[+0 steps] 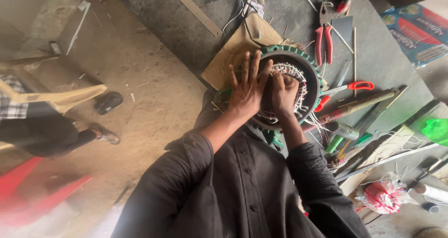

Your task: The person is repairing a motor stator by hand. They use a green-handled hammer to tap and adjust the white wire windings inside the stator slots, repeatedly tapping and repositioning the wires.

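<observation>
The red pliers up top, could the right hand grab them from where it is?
Probably yes: the red pliers lie bare on the bench, just beyond the right hand, which is inside the motor stator.

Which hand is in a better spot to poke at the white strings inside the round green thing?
Probably the right hand: its fingers are curled down inside the ring, on the white windings. The left hand lies flat, fingers spread across the rim.

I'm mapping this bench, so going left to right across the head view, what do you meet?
Seated person's shoe → left hand → right hand inside the green motor stator → red-handled pliers → blue box
</observation>
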A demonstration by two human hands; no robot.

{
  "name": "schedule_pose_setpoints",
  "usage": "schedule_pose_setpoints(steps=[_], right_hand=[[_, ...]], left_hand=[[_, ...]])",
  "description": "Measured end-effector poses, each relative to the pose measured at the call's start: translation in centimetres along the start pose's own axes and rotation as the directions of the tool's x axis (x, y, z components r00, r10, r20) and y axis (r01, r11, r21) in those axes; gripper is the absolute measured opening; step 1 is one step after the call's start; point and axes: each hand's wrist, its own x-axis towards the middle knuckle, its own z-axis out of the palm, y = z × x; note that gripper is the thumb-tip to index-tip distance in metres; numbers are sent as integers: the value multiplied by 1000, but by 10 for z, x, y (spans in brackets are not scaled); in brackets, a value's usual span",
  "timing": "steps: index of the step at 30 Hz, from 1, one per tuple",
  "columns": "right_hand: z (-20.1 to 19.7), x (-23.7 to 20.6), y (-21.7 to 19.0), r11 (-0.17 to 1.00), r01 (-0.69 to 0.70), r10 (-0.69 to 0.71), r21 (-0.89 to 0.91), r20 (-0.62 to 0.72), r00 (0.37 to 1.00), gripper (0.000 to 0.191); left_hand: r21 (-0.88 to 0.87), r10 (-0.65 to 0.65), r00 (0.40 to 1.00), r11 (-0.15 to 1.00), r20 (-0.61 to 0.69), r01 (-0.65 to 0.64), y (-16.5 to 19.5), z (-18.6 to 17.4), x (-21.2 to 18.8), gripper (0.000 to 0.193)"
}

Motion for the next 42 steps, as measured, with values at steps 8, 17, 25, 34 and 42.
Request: schedule_pose_setpoints(steps=[8,17,25,34,42], right_hand=[[-5,-4,7,982,142,-130,-125,99,987,44],[-6,-7,17,986,62,-58,-156,30,998,44],[-16,-47,-9,958,-90,118,-274,88,989,41],[-12,-151,0,735,400,-242,-548,339,909,19],[-24,-189,-76,54,619,-278,-783,584,763,40]], left_hand=[[195,-242,969,949,-53,248,26,14,-1,78],[199,-323,927,912,-192,359,33,37,8,70],[-151,-157,955,981,-251,122,6,3,-11,107],[-408,-275,951,891,-143,196,18,-32,-49,157],[-421,-278,957,881,-88,217,13,-20,-46,163]])
